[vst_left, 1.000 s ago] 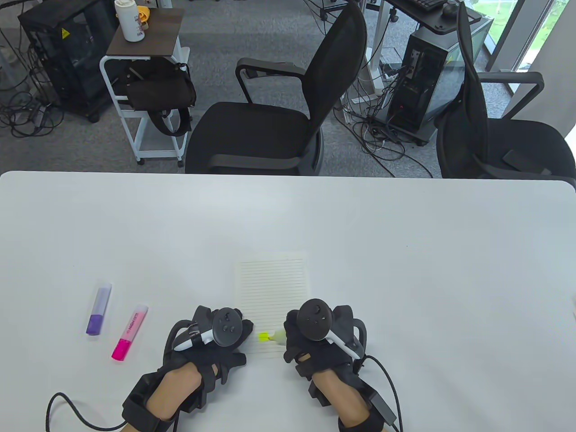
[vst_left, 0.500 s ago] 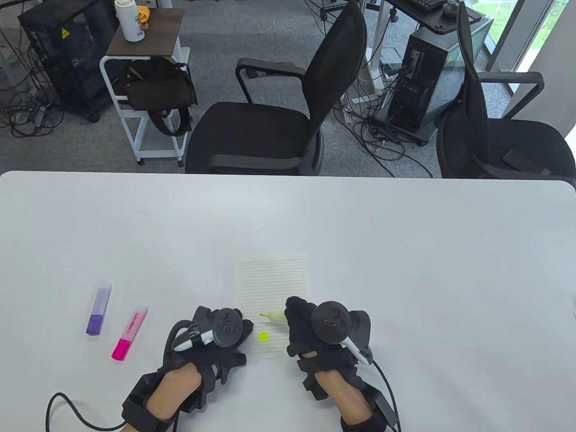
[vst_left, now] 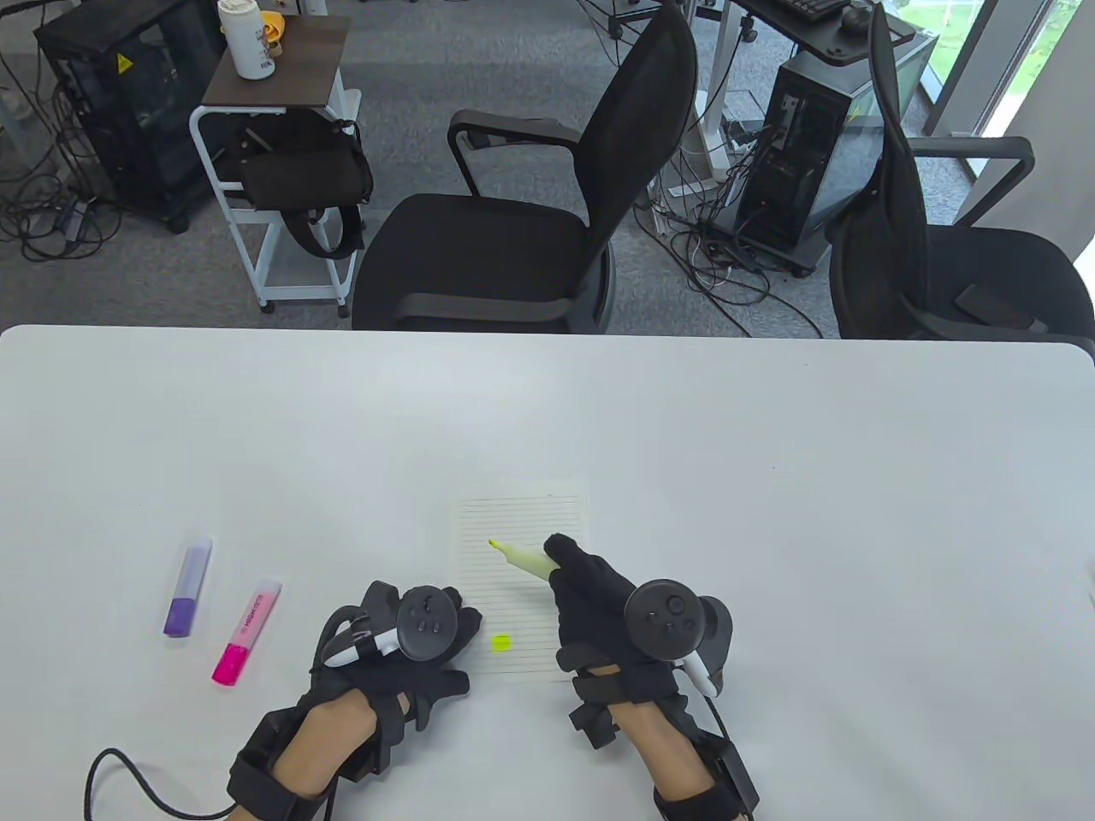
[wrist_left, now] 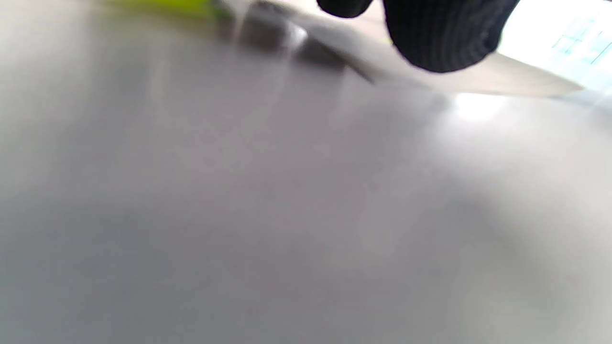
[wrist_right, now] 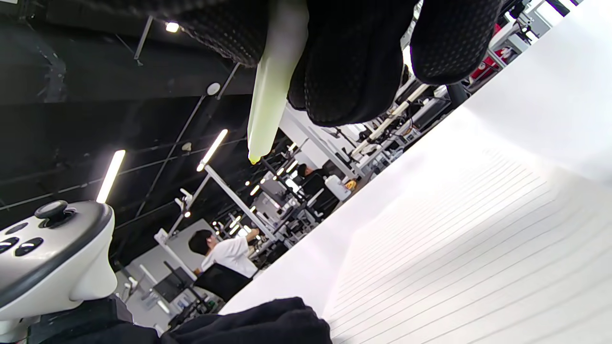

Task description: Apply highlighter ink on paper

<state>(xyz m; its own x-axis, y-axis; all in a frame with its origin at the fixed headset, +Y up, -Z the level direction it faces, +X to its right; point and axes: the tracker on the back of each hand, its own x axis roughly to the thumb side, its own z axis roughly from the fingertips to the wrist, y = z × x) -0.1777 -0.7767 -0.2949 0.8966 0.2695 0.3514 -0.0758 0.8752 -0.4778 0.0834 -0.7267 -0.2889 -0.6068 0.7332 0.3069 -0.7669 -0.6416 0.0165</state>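
Observation:
A lined sheet of paper (vst_left: 523, 530) lies on the white table (vst_left: 770, 479) and bears one small yellow-green mark (vst_left: 501, 640) near its lower left. My right hand (vst_left: 575, 571) grips an uncapped yellow highlighter (vst_left: 523, 558); its tip points up-left, above the sheet's middle lines. In the right wrist view the highlighter (wrist_right: 273, 86) hangs from my right fingers (wrist_right: 354, 62), clear of the paper (wrist_right: 478, 248). My left hand (vst_left: 449, 634) rests at the sheet's lower left edge. A blurred green piece (wrist_left: 162, 5), seemingly the cap, sits by my left fingertip (wrist_left: 440, 38).
A purple highlighter (vst_left: 187, 587) and a pink highlighter (vst_left: 246, 632) lie capped on the table, left of my left hand. Two black office chairs (vst_left: 530, 214) stand beyond the far edge. A cable (vst_left: 128, 778) trails from my left wrist.
My right hand lifted the highlighter off the yellow mark and carried its tip up the sheet, while the wrist slid right. The left hand stayed put.

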